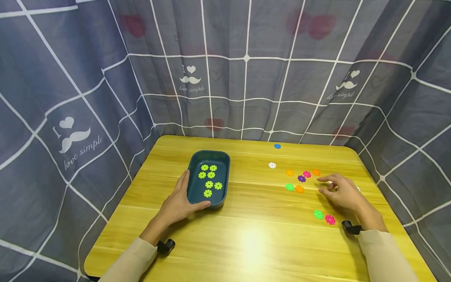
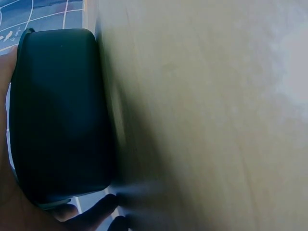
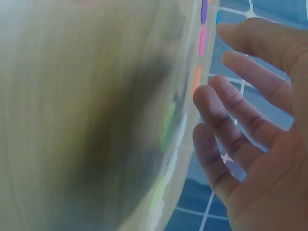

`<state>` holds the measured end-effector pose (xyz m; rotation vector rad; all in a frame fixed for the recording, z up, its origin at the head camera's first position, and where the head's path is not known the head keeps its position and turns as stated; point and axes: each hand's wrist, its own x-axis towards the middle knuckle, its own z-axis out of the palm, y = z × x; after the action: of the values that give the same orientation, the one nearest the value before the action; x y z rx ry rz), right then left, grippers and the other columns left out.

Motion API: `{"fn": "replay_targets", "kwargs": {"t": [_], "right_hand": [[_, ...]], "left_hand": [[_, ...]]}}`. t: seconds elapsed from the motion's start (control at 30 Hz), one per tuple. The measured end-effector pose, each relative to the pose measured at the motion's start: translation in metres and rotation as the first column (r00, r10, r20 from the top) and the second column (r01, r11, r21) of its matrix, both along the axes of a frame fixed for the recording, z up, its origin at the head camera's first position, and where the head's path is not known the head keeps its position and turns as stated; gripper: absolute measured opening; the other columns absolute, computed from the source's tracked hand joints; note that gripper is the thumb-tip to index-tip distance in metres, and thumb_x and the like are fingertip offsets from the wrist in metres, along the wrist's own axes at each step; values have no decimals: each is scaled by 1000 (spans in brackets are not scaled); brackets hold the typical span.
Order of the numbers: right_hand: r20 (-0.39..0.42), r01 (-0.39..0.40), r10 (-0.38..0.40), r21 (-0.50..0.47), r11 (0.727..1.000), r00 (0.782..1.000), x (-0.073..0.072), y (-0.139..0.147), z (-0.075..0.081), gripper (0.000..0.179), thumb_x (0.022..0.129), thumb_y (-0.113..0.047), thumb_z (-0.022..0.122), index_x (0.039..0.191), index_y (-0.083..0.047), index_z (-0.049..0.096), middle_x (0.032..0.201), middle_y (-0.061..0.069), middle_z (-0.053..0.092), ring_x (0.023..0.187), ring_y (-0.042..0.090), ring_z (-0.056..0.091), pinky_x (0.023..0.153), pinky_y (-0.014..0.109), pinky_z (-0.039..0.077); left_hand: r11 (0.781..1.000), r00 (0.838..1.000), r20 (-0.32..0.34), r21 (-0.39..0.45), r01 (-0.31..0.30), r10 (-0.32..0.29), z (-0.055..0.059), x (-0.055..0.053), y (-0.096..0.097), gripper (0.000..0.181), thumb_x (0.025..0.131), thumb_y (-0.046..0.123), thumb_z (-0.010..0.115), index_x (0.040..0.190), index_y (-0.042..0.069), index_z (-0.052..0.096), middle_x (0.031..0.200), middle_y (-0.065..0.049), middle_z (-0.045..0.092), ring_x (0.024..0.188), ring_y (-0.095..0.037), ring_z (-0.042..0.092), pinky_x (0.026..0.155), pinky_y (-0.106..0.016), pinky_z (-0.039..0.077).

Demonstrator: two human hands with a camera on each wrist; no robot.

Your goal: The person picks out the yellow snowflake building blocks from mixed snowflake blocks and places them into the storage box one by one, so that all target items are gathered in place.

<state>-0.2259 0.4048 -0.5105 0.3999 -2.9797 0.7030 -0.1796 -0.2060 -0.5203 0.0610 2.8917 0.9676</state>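
A dark blue-green tray (image 1: 225,172) stands on the left half of the table, with several yellow-green flower-shaped discs (image 1: 209,184) lying flat inside. My left hand (image 1: 177,201) grips its near left corner, thumb along the near rim and fingers along the left side. In the left wrist view the tray's outer wall (image 2: 57,115) fills the left part. Over the right side of the table, my right hand (image 1: 340,192) hovers with loosely bent fingers and holds nothing. Close to its fingertips lie an orange disc (image 1: 316,172) and a pink disc (image 1: 307,174). A white disc (image 1: 358,188) peeks out behind the hand.
Left of the right hand lie a purple disc (image 1: 301,178), a green disc (image 1: 289,187) and more orange ones. Nearer me are a green disc (image 1: 318,214) and a pink one (image 1: 330,219). A white disc (image 1: 272,165) and a blue disc (image 1: 277,146) lie farther back. Curtains (image 1: 225,78) surround the table.
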Motion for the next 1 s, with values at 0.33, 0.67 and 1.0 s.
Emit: {"fn": "replay_targets", "kwargs": {"t": [0.33, 0.67, 1.0], "right_hand": [[-18, 48, -47, 35, 998, 999, 0, 28, -8, 44, 99, -26, 96, 137, -6, 85, 110, 10, 77, 89, 12, 62, 76, 29, 50], [-32, 98, -97, 42, 994, 995, 10, 51, -15, 55, 95, -31, 99, 140, -3, 83, 108, 15, 69, 89, 19, 55, 73, 30, 41], [-30, 122, -120, 43, 992, 992, 13, 61, -19, 50, 95, -38, 100, 134, -8, 86, 113, 15, 76, 82, 4, 49, 71, 28, 40]], "left_hand": [[1000, 1000, 5, 5, -2, 2, 1, 1, 1, 155, 82, 93, 85, 189, 32, -9, 199, -8, 4, 169, -56, 46, 125, -86, 46], [1000, 1000, 2, -1, -4, 4, 0, 2, 1, 152, 84, 89, 86, 189, 33, -8, 199, -8, 4, 168, -56, 47, 124, -86, 46], [1000, 1000, 6, 2, -5, 5, 0, 1, 0, 154, 82, 94, 84, 189, 33, -10, 199, -9, 4, 169, -55, 45, 125, -86, 45]]}}
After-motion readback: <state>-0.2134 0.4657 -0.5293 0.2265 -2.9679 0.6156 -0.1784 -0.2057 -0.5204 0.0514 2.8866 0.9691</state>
